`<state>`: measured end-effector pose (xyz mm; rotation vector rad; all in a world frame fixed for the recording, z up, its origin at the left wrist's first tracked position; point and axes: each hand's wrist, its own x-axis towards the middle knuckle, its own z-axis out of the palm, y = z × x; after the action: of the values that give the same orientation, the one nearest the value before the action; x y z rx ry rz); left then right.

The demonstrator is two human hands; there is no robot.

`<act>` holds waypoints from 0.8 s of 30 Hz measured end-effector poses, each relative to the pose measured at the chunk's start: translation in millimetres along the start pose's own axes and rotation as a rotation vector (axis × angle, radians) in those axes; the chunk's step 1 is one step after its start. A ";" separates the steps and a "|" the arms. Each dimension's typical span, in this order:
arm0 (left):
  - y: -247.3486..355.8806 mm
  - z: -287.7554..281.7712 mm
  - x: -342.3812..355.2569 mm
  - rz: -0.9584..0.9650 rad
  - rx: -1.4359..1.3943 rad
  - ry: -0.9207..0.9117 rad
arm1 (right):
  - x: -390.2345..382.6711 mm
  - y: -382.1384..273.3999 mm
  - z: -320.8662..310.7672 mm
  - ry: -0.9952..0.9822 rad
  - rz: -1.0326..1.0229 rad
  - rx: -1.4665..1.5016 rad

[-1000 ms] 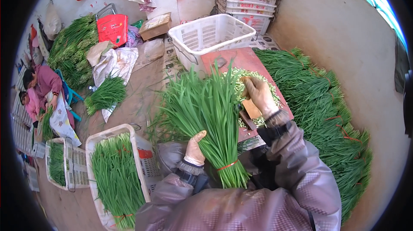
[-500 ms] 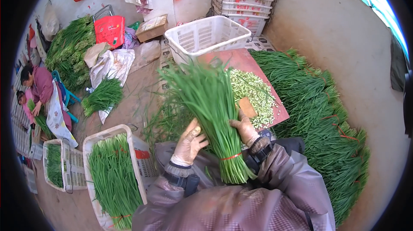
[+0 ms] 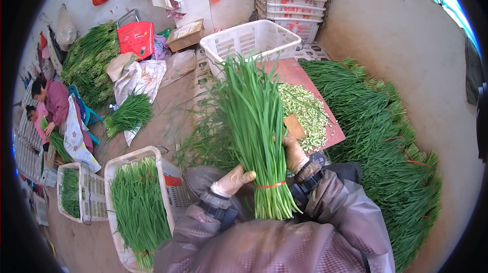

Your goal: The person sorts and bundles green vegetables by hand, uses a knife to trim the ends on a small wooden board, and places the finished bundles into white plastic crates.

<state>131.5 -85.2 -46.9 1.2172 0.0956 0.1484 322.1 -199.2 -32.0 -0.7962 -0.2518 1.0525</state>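
In the head view, looking down over a person's lap, two hands are holding a thick bundle of garlic chives [image 3: 254,125] nearly upright in front of the body, leaf tips pointing away and pale cut stems pointing toward the wearer. A red band [image 3: 271,185] is circling the stems near their lower end. The left hand [image 3: 231,181] is pressing its thumb against the bundle's left side, just above the band, its grip closing around the stems with the fingers mostly hidden. The right hand [image 3: 295,157] is clasping the right side a little higher, its grip also closed on the bundle, its fingertips out of sight behind the leaves. Just beyond, a reddish bench [image 3: 297,72] is carrying a spread of small pale-green cut pieces [image 3: 307,110] and a tan block [image 3: 294,126]. A white plastic crate [image 3: 244,44] is standing behind the bench, and a stack of nested crates [image 3: 297,6] is rising farther back. A long heap of banded chives [image 3: 381,146] is lying along the right. On the left, another white crate [image 3: 179,196] is holding more green chives [image 3: 140,202]; farther left, a co-worker in a maroon top [image 3: 58,101] is bending over a handful of greens [image 3: 61,146].
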 end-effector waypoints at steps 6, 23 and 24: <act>-8.9 15.7 17.7 -0.017 -0.796 0.243 | 2.0 12.7 4.7 -0.084 0.199 0.052; -38.1 15.0 18.4 -0.052 -0.635 0.262 | -21.9 -0.4 28.2 -0.121 -0.141 -0.921; -37.7 14.4 19.6 -0.065 -0.651 0.271 | -21.0 2.1 28.2 -0.155 -0.142 -0.801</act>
<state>155.4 -108.1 -77.3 0.5391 0.2984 0.2631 294.9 -203.4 -10.0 -1.3858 -0.8837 0.8691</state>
